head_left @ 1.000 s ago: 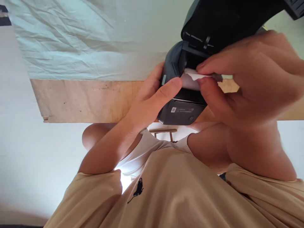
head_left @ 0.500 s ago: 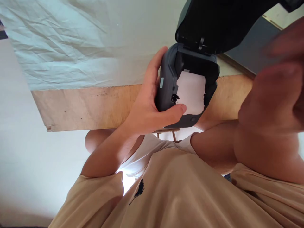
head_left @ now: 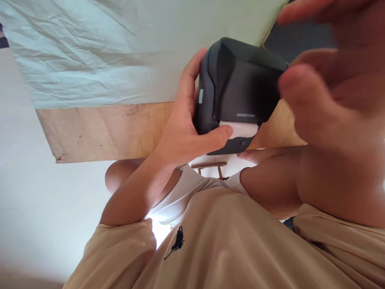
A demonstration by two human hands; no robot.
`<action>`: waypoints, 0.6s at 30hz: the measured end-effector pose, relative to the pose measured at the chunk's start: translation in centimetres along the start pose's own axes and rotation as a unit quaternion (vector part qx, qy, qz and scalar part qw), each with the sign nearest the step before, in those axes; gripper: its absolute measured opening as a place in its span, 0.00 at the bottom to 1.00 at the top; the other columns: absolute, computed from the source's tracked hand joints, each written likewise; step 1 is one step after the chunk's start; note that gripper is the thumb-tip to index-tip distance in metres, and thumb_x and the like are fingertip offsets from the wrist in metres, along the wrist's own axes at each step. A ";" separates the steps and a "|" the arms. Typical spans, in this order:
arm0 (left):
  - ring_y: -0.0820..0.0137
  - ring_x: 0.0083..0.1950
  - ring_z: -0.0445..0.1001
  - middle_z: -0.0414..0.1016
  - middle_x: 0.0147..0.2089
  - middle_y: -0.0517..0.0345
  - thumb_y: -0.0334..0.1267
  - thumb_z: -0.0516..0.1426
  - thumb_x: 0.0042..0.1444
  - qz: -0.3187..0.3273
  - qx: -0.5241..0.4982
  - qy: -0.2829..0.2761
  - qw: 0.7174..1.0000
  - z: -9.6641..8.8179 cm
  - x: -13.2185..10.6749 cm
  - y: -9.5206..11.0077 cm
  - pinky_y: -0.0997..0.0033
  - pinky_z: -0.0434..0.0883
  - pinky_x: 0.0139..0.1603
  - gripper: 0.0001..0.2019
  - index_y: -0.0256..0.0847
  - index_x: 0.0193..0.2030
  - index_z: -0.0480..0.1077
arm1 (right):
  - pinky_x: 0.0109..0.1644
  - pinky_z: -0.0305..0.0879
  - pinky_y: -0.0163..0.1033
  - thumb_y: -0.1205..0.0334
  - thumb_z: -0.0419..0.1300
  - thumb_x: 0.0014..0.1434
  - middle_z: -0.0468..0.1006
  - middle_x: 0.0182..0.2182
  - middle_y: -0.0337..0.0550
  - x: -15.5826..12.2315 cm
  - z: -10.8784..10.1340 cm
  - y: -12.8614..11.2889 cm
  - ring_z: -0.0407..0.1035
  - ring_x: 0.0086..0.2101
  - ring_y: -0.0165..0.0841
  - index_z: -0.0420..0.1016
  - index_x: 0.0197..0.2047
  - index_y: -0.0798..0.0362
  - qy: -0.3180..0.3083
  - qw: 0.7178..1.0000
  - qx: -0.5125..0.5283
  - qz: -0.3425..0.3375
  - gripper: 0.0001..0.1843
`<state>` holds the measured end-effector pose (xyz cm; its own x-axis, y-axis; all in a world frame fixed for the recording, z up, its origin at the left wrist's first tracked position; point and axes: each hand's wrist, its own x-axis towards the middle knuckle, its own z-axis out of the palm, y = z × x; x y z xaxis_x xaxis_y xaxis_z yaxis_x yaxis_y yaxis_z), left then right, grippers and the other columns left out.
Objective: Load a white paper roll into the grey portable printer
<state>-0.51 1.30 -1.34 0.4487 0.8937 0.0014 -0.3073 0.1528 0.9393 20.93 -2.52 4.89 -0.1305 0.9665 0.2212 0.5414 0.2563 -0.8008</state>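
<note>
A dark label printer point(head_left: 240, 84) with its lid closed is held tilted over the table's front edge. White label paper point(head_left: 240, 130) sticks out of the slot below the lid, above a round power button. My left hand point(head_left: 192, 128) grips the printer's left side, fingers wrapped around its back and thumb lying on the paper. At the printer's right edge is my right hand point(head_left: 333, 76), large and partly blurred, with fingers spread apart. Its thumb overlaps the edge of the lid; whether it touches I cannot tell.
A pale wrinkled cloth point(head_left: 90, 52) covers the table, leaving a bare wooden strip point(head_left: 111, 132) along the front. A dark flat object point(head_left: 297, 40) lies at the upper right, partly behind my right hand. A wooden stool point(head_left: 209, 165) shows below the table.
The printer's lid has swung down from raised to closed, covering the paper inside except for a strip at the front. My right hand has moved left and up, near the lid.
</note>
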 end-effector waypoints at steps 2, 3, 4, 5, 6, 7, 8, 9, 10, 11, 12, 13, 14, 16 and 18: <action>0.61 0.63 0.77 0.74 0.61 0.58 0.33 0.67 0.49 -0.023 -0.014 -0.028 0.999 0.4 -0.2 0.9 0.60 0.79 0.61 0.34 0.52 0.62 0.62 | 0.40 0.57 0.17 0.49 0.52 0.70 0.64 0.58 0.37 0.0 1.0 -0.4 0.62 0.58 0.15 0.64 0.61 0.54 0.001 0.995 -0.089 -0.043 0.23; 0.63 0.62 0.77 0.75 0.60 0.58 0.32 0.66 0.50 -0.024 -0.015 -0.029 0.999 0.6 -0.3 1.3 0.60 0.78 0.62 0.30 0.50 0.59 0.63 | 0.42 0.58 0.17 0.48 0.50 0.71 0.64 0.58 0.38 0.0 1.4 -0.3 0.62 0.57 0.14 0.61 0.62 0.55 -0.013 0.993 -0.099 -0.057 0.25; 0.63 0.62 0.77 0.76 0.58 0.58 0.31 0.66 0.51 -0.027 -0.011 -0.021 0.999 0.9 -0.4 1.6 0.61 0.78 0.62 0.26 0.49 0.56 0.66 | 0.44 0.60 0.17 0.46 0.50 0.71 0.63 0.60 0.38 0.0 1.7 0.0 0.63 0.56 0.13 0.59 0.64 0.55 -0.033 0.994 -0.080 -0.061 0.27; 0.63 0.60 0.78 0.77 0.55 0.58 0.32 0.66 0.51 -0.025 -0.005 -0.009 1.000 1.1 -0.5 1.8 0.62 0.78 0.62 0.23 0.47 0.53 0.68 | 0.46 0.62 0.16 0.44 0.50 0.71 0.61 0.62 0.38 0.0 1.9 0.3 0.63 0.56 0.12 0.57 0.65 0.55 -0.043 0.995 -0.061 -0.062 0.29; 0.63 0.59 0.78 0.77 0.52 0.58 0.32 0.67 0.50 -0.024 0.002 0.000 1.000 1.4 -0.6 1.8 0.63 0.78 0.60 0.20 0.47 0.50 0.70 | 0.47 0.63 0.16 0.41 0.50 0.70 0.61 0.62 0.38 0.0 2.1 0.8 0.63 0.55 0.11 0.56 0.66 0.54 -0.047 0.996 -0.040 -0.058 0.31; 0.62 0.57 0.78 0.78 0.49 0.58 0.34 0.68 0.50 -0.027 0.009 0.010 1.000 1.6 -0.6 1.8 0.64 0.78 0.57 0.19 0.47 0.47 0.71 | 0.46 0.64 0.16 0.38 0.51 0.69 0.62 0.62 0.39 0.0 2.1 1.3 0.64 0.53 0.11 0.54 0.67 0.53 -0.055 0.997 -0.020 -0.053 0.34; 0.62 0.55 0.79 0.78 0.47 0.58 0.36 0.69 0.50 -0.026 0.012 0.030 0.999 1.8 -0.6 1.7 0.64 0.78 0.53 0.16 0.47 0.45 0.73 | 0.46 0.65 0.16 0.35 0.52 0.68 0.63 0.60 0.39 0.0 2.1 1.7 0.64 0.51 0.11 0.52 0.68 0.53 -0.064 0.997 -0.004 -0.047 0.38; 0.61 0.53 0.79 0.77 0.44 0.58 0.39 0.68 0.51 -0.021 0.013 0.052 0.998 1.9 -0.5 1.6 0.65 0.77 0.50 0.14 0.48 0.44 0.73 | 0.46 0.66 0.17 0.32 0.53 0.66 0.64 0.58 0.40 0.0 2.1 2.2 0.63 0.49 0.11 0.50 0.69 0.52 -0.073 0.996 0.008 -0.042 0.41; 0.61 0.52 0.78 0.76 0.43 0.57 0.43 0.67 0.53 -0.008 0.007 0.081 0.997 2.0 -0.4 1.5 0.66 0.75 0.48 0.12 0.49 0.42 0.74 | 0.45 0.66 0.18 0.30 0.54 0.64 0.65 0.56 0.40 0.0 2.1 2.5 0.63 0.48 0.11 0.49 0.69 0.53 -0.082 0.996 0.016 -0.042 0.44; 0.61 0.50 0.78 0.75 0.41 0.57 0.47 0.66 0.55 0.013 -0.006 0.113 0.994 2.0 -0.3 1.3 0.66 0.74 0.45 0.10 0.49 0.40 0.73 | 0.45 0.66 0.19 0.29 0.55 0.63 0.66 0.55 0.41 0.1 2.1 2.9 0.63 0.47 0.11 0.48 0.69 0.53 -0.091 0.995 0.023 -0.043 0.46; 0.60 0.50 0.78 0.75 0.41 0.56 0.46 0.65 0.54 0.006 -0.004 0.100 0.995 2.0 -0.2 1.2 0.66 0.73 0.45 0.10 0.49 0.40 0.74 | 0.46 0.66 0.19 0.29 0.55 0.63 0.66 0.54 0.41 0.1 2.2 3.1 0.63 0.47 0.11 0.47 0.69 0.53 -0.097 0.994 0.028 -0.045 0.47; 0.58 0.52 0.77 0.75 0.41 0.55 0.42 0.67 0.51 -0.029 0.007 0.058 0.998 2.1 -0.1 1.2 0.65 0.73 0.47 0.12 0.48 0.42 0.74 | 0.47 0.67 0.20 0.29 0.56 0.63 0.66 0.54 0.41 0.2 2.2 3.2 0.63 0.47 0.11 0.47 0.69 0.53 -0.100 0.993 0.033 -0.048 0.46; 0.57 0.52 0.77 0.75 0.41 0.55 0.40 0.67 0.49 -0.049 0.010 0.043 0.998 2.1 0.0 1.1 0.65 0.73 0.48 0.13 0.47 0.43 0.74 | 0.48 0.67 0.21 0.30 0.56 0.63 0.66 0.54 0.41 0.2 2.2 3.3 0.63 0.48 0.11 0.47 0.69 0.53 -0.102 0.993 0.035 -0.049 0.46; 0.62 0.47 0.77 0.73 0.39 0.56 0.43 0.64 0.51 -0.022 -0.008 0.094 0.995 2.4 0.2 1.0 0.67 0.71 0.44 0.11 0.47 0.41 0.73 | 0.48 0.67 0.22 0.30 0.56 0.63 0.66 0.54 0.41 0.3 2.3 3.4 0.63 0.47 0.12 0.48 0.69 0.53 -0.101 0.994 0.027 -0.042 0.46; 0.66 0.41 0.75 0.71 0.37 0.57 0.45 0.62 0.53 -0.020 -0.020 0.123 0.992 2.9 0.3 0.9 0.69 0.69 0.39 0.11 0.46 0.41 0.71 | 0.46 0.67 0.22 0.29 0.57 0.62 0.66 0.55 0.41 0.4 2.4 3.4 0.63 0.47 0.13 0.48 0.69 0.52 -0.099 0.995 0.009 -0.027 0.46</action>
<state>1.77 0.45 0.55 0.2451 0.9615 -0.1246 -0.3280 0.2032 0.9226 20.68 -1.24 0.93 -0.3205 0.9350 0.1519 0.5136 0.3063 -0.8015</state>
